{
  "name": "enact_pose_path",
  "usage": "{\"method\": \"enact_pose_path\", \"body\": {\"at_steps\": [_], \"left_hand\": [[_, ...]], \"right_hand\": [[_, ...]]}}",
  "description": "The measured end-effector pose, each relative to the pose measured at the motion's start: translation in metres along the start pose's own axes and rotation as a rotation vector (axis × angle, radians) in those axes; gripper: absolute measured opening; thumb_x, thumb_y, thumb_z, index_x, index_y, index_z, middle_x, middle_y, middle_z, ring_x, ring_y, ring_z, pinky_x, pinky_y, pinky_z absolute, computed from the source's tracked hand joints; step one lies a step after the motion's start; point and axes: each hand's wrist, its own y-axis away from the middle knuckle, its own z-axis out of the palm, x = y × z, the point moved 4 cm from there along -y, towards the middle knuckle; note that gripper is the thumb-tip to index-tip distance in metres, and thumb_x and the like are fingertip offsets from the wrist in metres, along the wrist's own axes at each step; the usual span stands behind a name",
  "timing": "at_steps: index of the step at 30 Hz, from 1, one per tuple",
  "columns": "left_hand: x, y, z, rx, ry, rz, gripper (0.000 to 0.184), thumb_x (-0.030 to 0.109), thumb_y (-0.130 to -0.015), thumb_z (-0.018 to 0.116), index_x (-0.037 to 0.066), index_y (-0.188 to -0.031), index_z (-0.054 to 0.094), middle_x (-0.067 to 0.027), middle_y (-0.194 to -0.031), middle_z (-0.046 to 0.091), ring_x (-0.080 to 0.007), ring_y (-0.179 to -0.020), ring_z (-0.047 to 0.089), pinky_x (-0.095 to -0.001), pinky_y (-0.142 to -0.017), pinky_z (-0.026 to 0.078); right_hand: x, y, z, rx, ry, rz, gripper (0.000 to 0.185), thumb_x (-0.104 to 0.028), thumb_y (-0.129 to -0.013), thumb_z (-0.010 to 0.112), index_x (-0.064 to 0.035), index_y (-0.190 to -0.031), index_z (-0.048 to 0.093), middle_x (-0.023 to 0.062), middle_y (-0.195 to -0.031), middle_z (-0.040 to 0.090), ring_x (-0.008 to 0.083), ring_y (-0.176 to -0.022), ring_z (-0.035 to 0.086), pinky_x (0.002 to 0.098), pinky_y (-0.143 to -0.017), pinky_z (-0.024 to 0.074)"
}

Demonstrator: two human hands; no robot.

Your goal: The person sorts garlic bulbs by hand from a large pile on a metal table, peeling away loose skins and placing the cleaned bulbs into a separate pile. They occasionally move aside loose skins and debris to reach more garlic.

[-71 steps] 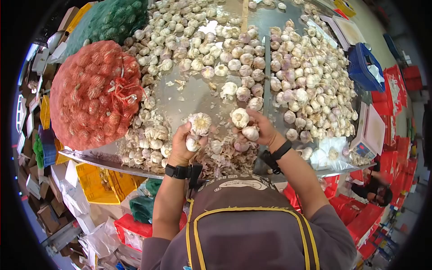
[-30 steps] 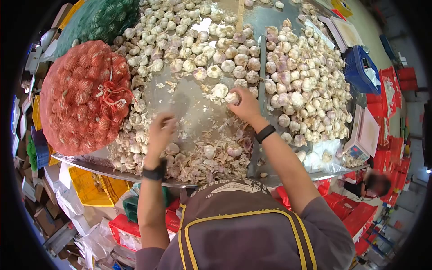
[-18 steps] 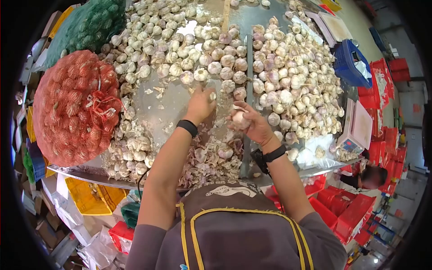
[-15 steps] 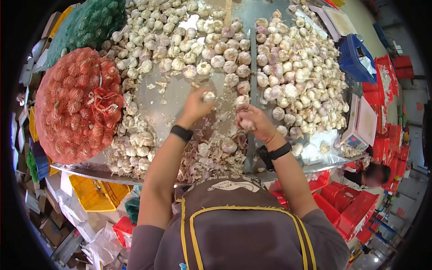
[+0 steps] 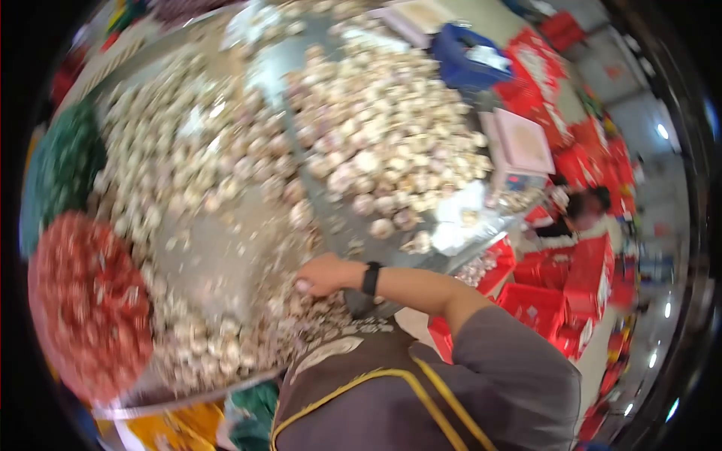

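Observation:
My right hand [image 5: 325,276] reaches in from the right, a dark band on its wrist. Its fingers are curled closed, and a pale spot shows at their tips; blur hides what they hold. Beneath and beside it lie loose garlic skins [image 5: 282,331] on the metal table [image 5: 199,259]. A spread of garlic bulbs [image 5: 177,154] covers the table's left and far part. Beyond a grey divider, more garlic bulbs [image 5: 391,124] are heaped on the right. My left hand is out of sight.
Net sacks, one red [image 5: 90,308] and one green [image 5: 68,161], stand at the left edge. To the right are a blue basket [image 5: 459,64], a scale [image 5: 519,143] and a plastic bag [image 5: 459,218]. Red crates [image 5: 587,270] stand off the table, near another person [image 5: 575,214].
The view has swung to the right and tilted. My left hand, earlier holding a garlic bulb, has left the view. My right hand has come nearer my body, over the skins.

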Motion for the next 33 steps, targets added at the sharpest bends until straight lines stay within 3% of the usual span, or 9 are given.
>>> {"method": "enact_pose_path", "body": {"at_steps": [5,6,7,10,17,23,24,27,33], "left_hand": [[0.002,0.099,0.171,-0.463,-0.425,0.519,0.04,0.01,-0.089,0.065,0.001,-0.127,0.056,-0.0206,-0.13,0.055,-0.0255,-0.115,0.055,-0.0383,-0.107,0.04],[0.007,0.117,0.192,-0.527,-0.501,0.644,0.04,0.009,-0.087,0.068,0.0,-0.125,0.057,-0.022,-0.129,0.055,-0.0259,-0.114,0.055,-0.0394,-0.108,0.04],[-0.03,0.108,0.227,-0.657,-0.653,0.597,0.035,0.004,-0.087,0.065,0.001,-0.121,0.06,-0.0179,-0.125,0.058,-0.026,-0.111,0.057,-0.0385,-0.098,0.045],[-0.07,0.186,0.342,-1.09,-0.955,0.687,0.033,0.003,-0.081,0.067,0.002,-0.113,0.063,-0.0192,-0.113,0.061,-0.0357,-0.103,0.06,-0.0452,-0.087,0.048],[-0.099,0.254,0.403,-1.45,-1.355,0.929,0.049,0.022,-0.075,0.075,0.01,-0.12,0.06,-0.021,-0.117,0.059,-0.0415,-0.104,0.058,-0.0475,-0.084,0.049],[-0.092,0.196,0.391,-1.152,-0.821,0.625,0.056,0.026,-0.081,0.069,0.009,-0.132,0.052,-0.0146,-0.093,0.069,-0.0293,-0.084,0.068,-0.0376,-0.07,0.053],[-0.084,0.184,0.378,-1.109,-0.642,0.271,0.055,0.027,-0.084,0.066,0.009,-0.133,0.052,-0.0115,-0.095,0.069,-0.0241,-0.083,0.067,-0.0334,-0.067,0.052],[-0.053,0.184,0.365,-0.999,-0.113,-0.249,0.048,0.028,-0.09,0.06,0.008,-0.133,0.052,-0.0037,-0.095,0.064,-0.0159,-0.078,0.064,-0.0258,-0.06,0.049],[-0.03,0.191,0.347,-0.946,0.065,-0.526,0.042,0.027,-0.09,0.062,0.01,-0.128,0.054,-0.0062,-0.092,0.062,-0.0165,-0.078,0.06,-0.0286,-0.068,0.052]], "right_hand": [[0.019,0.008,-0.014,0.142,-0.599,-0.195,0.05,-0.031,-0.09,0.062,-0.0167,-0.137,0.052,0.0097,-0.111,0.066,0.0247,-0.083,0.067,0.0419,-0.071,0.0544],[0.01,0.021,-0.022,0.019,-1.066,-0.151,0.052,-0.024,-0.091,0.062,-0.0179,-0.14,0.048,0.0086,-0.111,0.064,0.0207,-0.084,0.066,0.0392,-0.07,0.0551],[-0.001,0.034,-0.03,-0.117,-1.532,-0.122,0.055,-0.017,-0.092,0.062,-0.019,-0.144,0.044,0.0075,-0.111,0.062,0.0168,-0.084,0.065,0.0366,-0.069,0.0558],[-0.007,0.061,-0.04,-0.162,-1.896,-0.327,0.057,-0.011,-0.092,0.06,-0.0194,-0.145,0.042,0.007,-0.109,0.061,0.0151,-0.085,0.065,0.0332,-0.067,0.0564],[0.022,0.096,-0.034,0.225,-1.93,-0.349,0.045,-0.02,-0.093,0.06,-0.0088,-0.136,0.05,0.0091,-0.106,0.063,0.0184,-0.077,0.065,0.0335,-0.063,0.0552],[0.011,0.1,-0.043,0.164,-2.182,-0.352,0.06,-0.046,-0.088,0.059,0.0027,-0.123,0.056,0.0118,-0.096,0.066,0.0203,-0.071,0.066,0.0319,-0.058,0.0555],[0.003,0.093,-0.045,0.142,-2.272,-0.333,0.062,-0.049,-0.086,0.06,0.0035,-0.12,0.057,0.0121,-0.092,0.066,0.0207,-0.069,0.066,0.0319,-0.057,0.0566],[-0.025,0.078,-0.053,-0.206,-2.289,-0.421,0.072,-0.049,-0.085,0.06,0.0069,-0.129,0.05,0.011,-0.093,0.061,0.0206,-0.069,0.064,0.0317,-0.057,0.0568],[-0.048,0.042,-0.047,-0.354,-2.105,-0.56,0.084,-0.042,-0.082,0.06,0.0067,-0.145,0.032,0.0156,-0.096,0.06,0.0222,-0.072,0.064,0.0339,-0.058,0.0572]]}}
